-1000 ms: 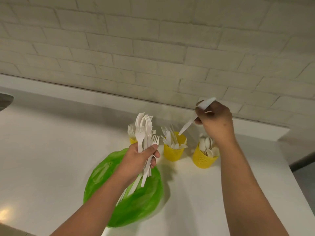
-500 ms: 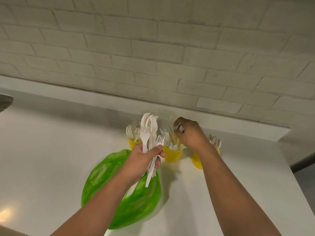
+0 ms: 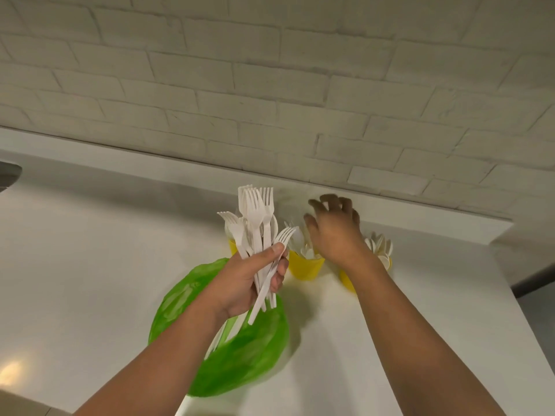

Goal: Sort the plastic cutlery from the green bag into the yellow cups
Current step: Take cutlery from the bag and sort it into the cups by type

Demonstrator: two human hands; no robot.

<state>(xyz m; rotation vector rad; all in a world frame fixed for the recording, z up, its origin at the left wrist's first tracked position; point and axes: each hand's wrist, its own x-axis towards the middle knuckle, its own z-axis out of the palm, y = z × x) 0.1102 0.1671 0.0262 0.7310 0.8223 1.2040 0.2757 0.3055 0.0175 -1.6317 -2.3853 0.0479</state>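
On the white countertop (image 3: 90,265), against a painted brick wall (image 3: 270,85), three yellow cups stand in a row. The left hand (image 3: 249,280) is raised over a green plastic bag (image 3: 240,352) and grips a bundle of white plastic forks (image 3: 255,217). Its thumb lies across the handles, its fingers curl round them from behind, and the tines point up. The handle ends stick out below the fist, above the bag's crumpled film. The bag lies flat on the counter, just in front of the cups.

The right hand (image 3: 333,235) hovers above the middle cup (image 3: 306,267) with its fingers spread and lightly bent. It holds nothing that can be seen, and its fingertips are blurred. The middle cup holds white cutlery, but the kind cannot be told. The right cup (image 3: 348,282) is partly hidden by the right wrist, and white spoons (image 3: 380,247) stand in it with their bowls up. The left cup (image 3: 232,247) shows only a sliver of yellow behind the fork bundle. A grey metal edge (image 3: 9,172) sits at the far left border of the view.
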